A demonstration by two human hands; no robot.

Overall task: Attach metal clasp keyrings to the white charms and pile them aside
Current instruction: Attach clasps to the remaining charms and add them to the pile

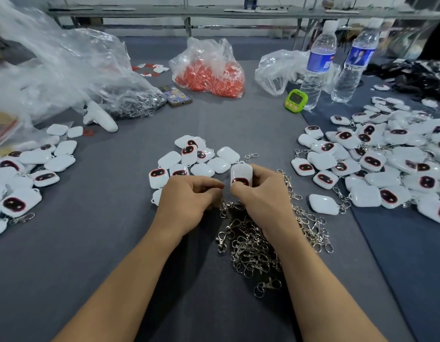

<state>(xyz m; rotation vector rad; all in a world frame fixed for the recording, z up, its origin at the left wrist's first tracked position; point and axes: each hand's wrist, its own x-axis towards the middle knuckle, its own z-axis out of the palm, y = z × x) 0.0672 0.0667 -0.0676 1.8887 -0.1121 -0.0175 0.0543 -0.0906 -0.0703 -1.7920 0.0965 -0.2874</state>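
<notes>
My right hand (261,193) holds a white charm (241,174) upright, its loop pointing away from me and its dark red-rimmed face toward me. My left hand (189,196) is curled beside it, fingertips close to the charm's lower edge; a metal clasp keyring (226,206) hangs just below the two hands, and whether the left hand pinches it is hidden. A heap of loose clasp keyrings (258,248) lies under my right wrist. Loose white charms (189,159) lie just beyond my hands. A big pile of charms with keyrings (377,159) spreads at the right.
More charms (23,174) lie at the left. A clear bag of red parts (209,70), crumpled plastic bags (65,70), a phone (175,95), a green timer (296,99), two water bottles (317,62) and a white controller (100,117) stand farther back on the grey cloth.
</notes>
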